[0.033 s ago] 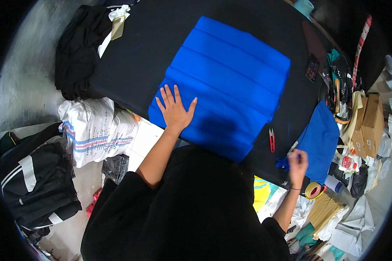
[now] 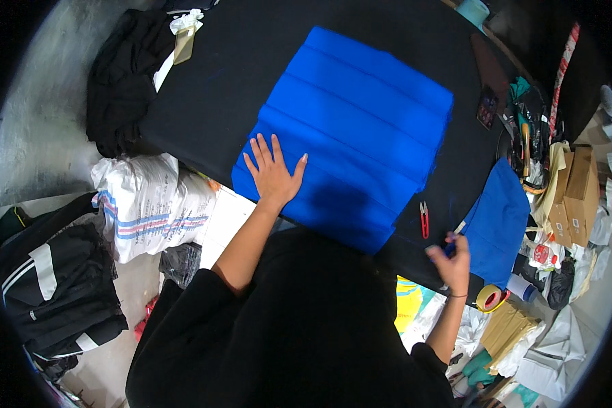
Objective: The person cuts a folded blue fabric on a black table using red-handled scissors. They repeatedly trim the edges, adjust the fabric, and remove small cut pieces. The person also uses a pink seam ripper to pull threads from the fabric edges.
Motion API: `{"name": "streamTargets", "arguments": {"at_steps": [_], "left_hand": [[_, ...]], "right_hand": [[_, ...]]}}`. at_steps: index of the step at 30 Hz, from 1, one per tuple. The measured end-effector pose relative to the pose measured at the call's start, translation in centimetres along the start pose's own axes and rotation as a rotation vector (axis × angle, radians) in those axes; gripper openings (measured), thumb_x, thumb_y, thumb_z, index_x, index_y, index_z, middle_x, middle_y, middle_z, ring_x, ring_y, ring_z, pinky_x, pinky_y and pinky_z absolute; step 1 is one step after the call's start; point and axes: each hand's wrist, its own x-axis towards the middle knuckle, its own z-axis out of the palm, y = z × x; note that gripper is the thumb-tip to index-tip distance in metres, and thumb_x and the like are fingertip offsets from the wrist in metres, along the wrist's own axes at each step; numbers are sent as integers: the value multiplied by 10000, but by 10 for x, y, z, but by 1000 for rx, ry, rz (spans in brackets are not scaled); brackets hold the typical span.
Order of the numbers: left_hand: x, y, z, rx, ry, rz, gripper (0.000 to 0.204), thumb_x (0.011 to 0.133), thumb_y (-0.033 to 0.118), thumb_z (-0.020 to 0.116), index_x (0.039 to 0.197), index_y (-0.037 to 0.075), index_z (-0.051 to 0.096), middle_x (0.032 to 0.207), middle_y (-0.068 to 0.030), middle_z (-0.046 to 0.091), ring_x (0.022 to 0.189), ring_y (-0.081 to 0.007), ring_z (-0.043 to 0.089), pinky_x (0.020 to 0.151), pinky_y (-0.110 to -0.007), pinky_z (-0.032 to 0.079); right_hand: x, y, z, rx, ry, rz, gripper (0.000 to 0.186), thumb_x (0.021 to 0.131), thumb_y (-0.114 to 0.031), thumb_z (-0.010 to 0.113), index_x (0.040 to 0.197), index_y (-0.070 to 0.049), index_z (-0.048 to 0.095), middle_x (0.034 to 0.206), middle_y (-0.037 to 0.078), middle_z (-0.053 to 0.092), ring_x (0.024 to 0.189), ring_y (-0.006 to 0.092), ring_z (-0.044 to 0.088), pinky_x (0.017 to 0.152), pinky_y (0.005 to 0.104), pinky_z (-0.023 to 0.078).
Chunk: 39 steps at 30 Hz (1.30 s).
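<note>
A blue cloth panel (image 2: 360, 102) with several parallel seams or creases lies on the black-covered table. My left hand (image 2: 275, 178) rests flat near its left edge, fingers spread. To the panel's right, my right hand (image 2: 453, 266) is curled above the table edge, with a tuft of dark blue threads (image 2: 449, 249) between thumb and fingers. Beside that hand lies a second blue cloth piece (image 2: 500, 224), hanging toward the table's right edge. Red-handled thread snips (image 2: 424, 221) lie between the panel and my right hand.
A roll of tape (image 2: 488, 298) sits by the right table edge. A dark phone (image 2: 487, 107) lies farther back. Black cloth (image 2: 119, 81) is heaped at the far left, near a white printed sack (image 2: 139, 204). Cardboard boxes (image 2: 578, 197) stand at the right.
My right hand has turned and closed over the blue threads that lay beside it. My left hand and the blue panel have stayed in place.
</note>
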Motion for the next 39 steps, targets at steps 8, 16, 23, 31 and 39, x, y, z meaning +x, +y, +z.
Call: {"name": "streamTargets", "arguments": {"at_steps": [8,16,23,31,39], "left_hand": [[-1,-2,0,-35,50,18,1045,1016,734,444,1668,-52,226,1750,-309,105,1650,-422,-11,1286,-629,-60],[0,3,-7,-11,-23,-23,1059,1015,741,427,1678,-50,187,1761,-288,83,1653,-401,-41,1296,-602,-73],[1,1,-8,-17,-49,-25,1071,1018,751,408,1677,-60,172,1760,-291,82,1653,-400,-51,1294,-605,-79],[0,2,-9,-23,-53,-25,1070,1020,746,411,1675,-65,170,1758,-296,80,1652,-403,-49,1293,-610,-75],[1,1,-7,-22,-28,-18,1070,1015,744,428,1670,-69,193,1757,-296,93,1653,-404,-39,1293,-612,-70]], "right_hand": [[23,-70,23,344,-303,-214,240,932,-135,790,836,4,618,1539,234,575,1440,375,559,1157,420,445],[43,-36,96,1417,-132,320,180,1091,-193,622,940,-111,570,737,-33,511,610,78,462,670,299,479],[25,14,58,1325,164,508,188,1070,-171,663,904,-131,585,677,-57,461,591,79,474,568,295,451],[3,36,20,1242,326,494,197,1065,-212,672,909,-141,575,703,-55,505,634,87,531,584,279,460],[-13,66,0,1199,440,520,138,1058,-237,674,1099,-106,666,759,-44,551,697,103,587,600,276,472]]}}
